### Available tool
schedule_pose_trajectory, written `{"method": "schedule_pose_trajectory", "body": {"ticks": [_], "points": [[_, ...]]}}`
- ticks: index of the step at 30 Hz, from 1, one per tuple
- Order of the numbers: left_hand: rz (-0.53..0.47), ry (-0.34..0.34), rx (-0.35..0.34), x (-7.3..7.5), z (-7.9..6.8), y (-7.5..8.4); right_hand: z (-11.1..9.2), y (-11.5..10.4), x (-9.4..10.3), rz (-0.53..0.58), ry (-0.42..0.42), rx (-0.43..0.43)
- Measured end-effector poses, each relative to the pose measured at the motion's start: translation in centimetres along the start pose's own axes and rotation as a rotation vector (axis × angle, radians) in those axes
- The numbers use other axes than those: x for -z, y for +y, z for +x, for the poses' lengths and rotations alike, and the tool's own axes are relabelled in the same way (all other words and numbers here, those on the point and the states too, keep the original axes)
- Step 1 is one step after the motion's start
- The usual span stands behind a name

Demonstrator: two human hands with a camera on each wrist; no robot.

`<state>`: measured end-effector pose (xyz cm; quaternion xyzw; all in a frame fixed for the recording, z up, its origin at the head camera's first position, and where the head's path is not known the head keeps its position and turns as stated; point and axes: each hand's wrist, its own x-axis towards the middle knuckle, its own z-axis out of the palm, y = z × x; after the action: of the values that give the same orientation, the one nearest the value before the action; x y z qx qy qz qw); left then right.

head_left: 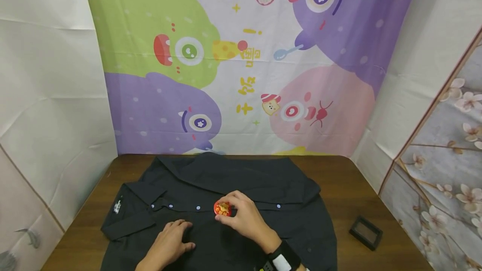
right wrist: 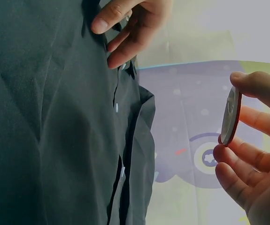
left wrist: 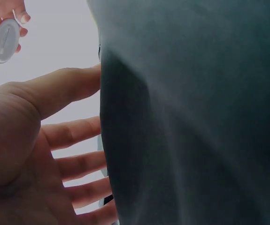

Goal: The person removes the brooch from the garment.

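Note:
A dark button-up shirt (head_left: 211, 237) lies spread out, with pale buttons in a row across its front and a collar and folded sleeve at the left. My right hand (head_left: 242, 214) pinches a round pin badge (head_left: 222, 208) by its edge, between thumb and fingers, above the shirt front. Its face is red with gold figures; its white back shows a thin line, like a pin, in the left wrist view. Fingers spread, my left hand (head_left: 169, 239) rests on the shirt below the button row, fingertips on the cloth.
Under the shirt is a brown wooden table (head_left: 361, 187). A small black rectangular frame or box (head_left: 366, 232) lies on its right side. Behind the table hangs a cartoon-print cloth (head_left: 241, 137), with pale wall coverings on both sides.

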<state>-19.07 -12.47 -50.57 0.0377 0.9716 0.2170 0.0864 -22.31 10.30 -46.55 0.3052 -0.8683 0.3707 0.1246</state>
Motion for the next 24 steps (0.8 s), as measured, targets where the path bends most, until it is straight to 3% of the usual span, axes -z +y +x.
{"method": "schedule_pose_trajectory", "body": {"ticks": [13,24], "points": [[0.039,-0.047,0.011,-0.1,0.2,0.0,-0.2,0.1,0.5,0.014,0.004,-0.021],[0.034,-0.031,-0.027,0.0,0.3,-0.4,-0.2,0.1,1.1,0.037,0.04,-0.027]]}}
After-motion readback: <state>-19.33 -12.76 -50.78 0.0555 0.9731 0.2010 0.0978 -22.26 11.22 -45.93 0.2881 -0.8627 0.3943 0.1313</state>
